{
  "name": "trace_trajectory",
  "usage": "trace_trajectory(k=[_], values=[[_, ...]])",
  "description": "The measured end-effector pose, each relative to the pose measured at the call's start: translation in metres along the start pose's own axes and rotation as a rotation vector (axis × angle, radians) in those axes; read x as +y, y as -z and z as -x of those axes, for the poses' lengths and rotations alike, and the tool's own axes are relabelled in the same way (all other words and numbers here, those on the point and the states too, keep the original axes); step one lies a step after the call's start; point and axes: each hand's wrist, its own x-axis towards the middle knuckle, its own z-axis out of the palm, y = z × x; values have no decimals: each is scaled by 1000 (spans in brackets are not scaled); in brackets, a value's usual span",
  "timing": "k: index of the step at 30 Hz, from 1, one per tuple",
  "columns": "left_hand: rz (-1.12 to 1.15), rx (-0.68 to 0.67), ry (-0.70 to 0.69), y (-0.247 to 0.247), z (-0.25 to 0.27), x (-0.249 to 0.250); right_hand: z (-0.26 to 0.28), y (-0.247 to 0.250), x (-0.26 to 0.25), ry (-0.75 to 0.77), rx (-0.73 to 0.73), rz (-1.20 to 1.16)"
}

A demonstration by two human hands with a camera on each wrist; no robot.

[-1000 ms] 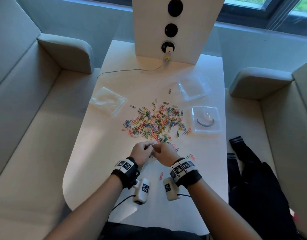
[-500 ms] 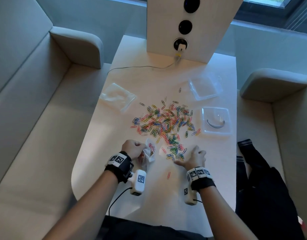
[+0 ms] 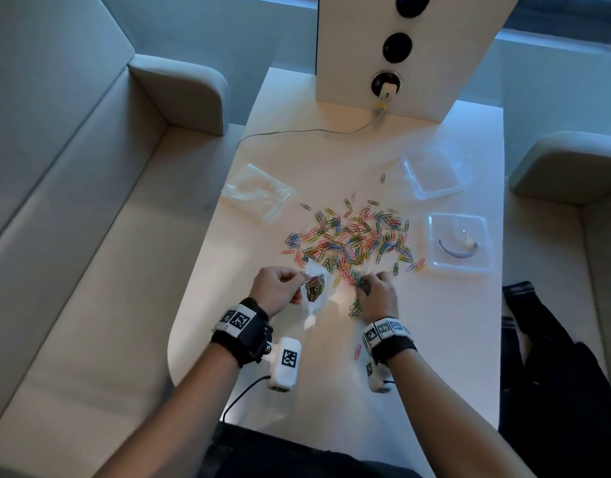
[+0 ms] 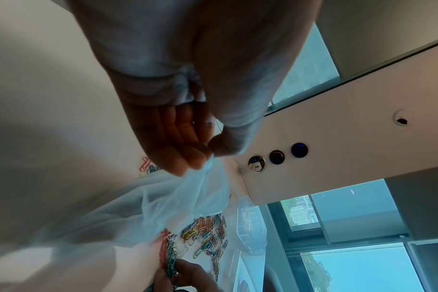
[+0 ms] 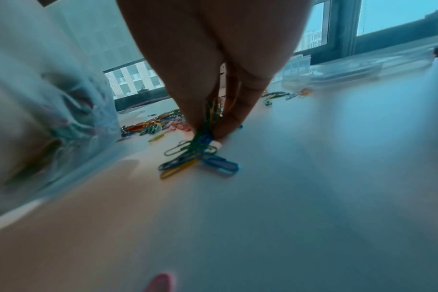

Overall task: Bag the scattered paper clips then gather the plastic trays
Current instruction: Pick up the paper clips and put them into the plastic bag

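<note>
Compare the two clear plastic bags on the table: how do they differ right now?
The bag in the left hand is pinched at its mouth by the left hand and propped open; the spare bag lies flat, untouched, at the table's far left. The held bag contains coloured paper clips; the spare bag shows none. Both are small, clear plastic.
</note>
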Motion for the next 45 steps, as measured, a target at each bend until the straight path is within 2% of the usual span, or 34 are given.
trace_trajectory(k=[4,6,8,10,12,13,15,19,20,23,25,27,29,31,35,39,40,45], values=[[-4,-24,-1,-10,-5,-2,0,12,12,36,-19,-29],[-20,-46,-15,-18,-8,-3,1,20,21,-48,11,-119],[-20,-65,-22,-28,-10,-3,2,32,26,-223,0,-333],[-27,-85,-35,-39,-14,-3,5,47,21,-366,-73,-692],[-31,-107,-49,-51,-17,-3,8,62,9,-379,-155,-1037],[-32,-114,-47,-56,-18,-4,9,69,2,-353,-188,-1137],[-30,-122,-39,-67,-21,-5,12,79,-13,-282,-229,-1193],[-18,-107,-43,-81,-23,-5,20,70,-34,-253,-258,-1119],[-15,-92,-49,-82,-22,-5,23,62,-37,-248,-241,-1036],[-22,-75,-72,-84,-21,-3,26,52,-42,-93,-175,-536],[-33,-77,-81,-82,-23,-5,26,55,-52,27,-246,-238],[-38,-76,-74,-81,-25,-7,24,63,-62,27,-353,-72],[-37,-83,-72,-81,-27,-8,21,69,-67,-4,-406,-37],[-42,-81,-73,-81,-28,-8,16,75,-66,-35,-399,-145],[-13,-54,-40,-73,-30,-7,-3,88,-45,-128,-225,-431],[-8,-60,-42,-67,-31,-5,-38,87,-4,-136,21,-128],[-10,-62,-43,-66,-31,-5,-48,80,8,-146,22,-80],[-17,-62,-36,-62,-33,-6,-73,42,31,-144,-174,245]])
